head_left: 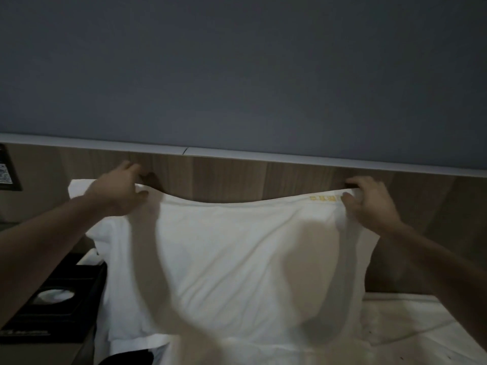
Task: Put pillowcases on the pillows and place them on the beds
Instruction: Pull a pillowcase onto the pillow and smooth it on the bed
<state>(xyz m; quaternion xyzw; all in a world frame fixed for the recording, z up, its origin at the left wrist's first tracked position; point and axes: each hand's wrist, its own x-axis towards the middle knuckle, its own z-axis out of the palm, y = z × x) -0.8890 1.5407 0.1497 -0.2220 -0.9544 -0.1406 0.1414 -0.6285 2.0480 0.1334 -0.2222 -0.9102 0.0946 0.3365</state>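
A white pillowcase (237, 246) hangs in front of me, held up by its top edge, with a bulge inside that looks like the pillow. My left hand (120, 189) grips the top left corner. My right hand (369, 204) grips the top right corner, beside a small yellow label (325, 198). A second white pillow (105, 233) stands behind it on the left, against the wooden headboard (237, 175). The white bed sheet (408, 320) lies below on the right. The picture is dim and slightly blurred.
A dark bedside table (52, 299) stands at the lower left with a black tray and a white round object in it. A dark wall panel (8, 169) sits at the far left. The grey wall (237, 75) rises above the headboard.
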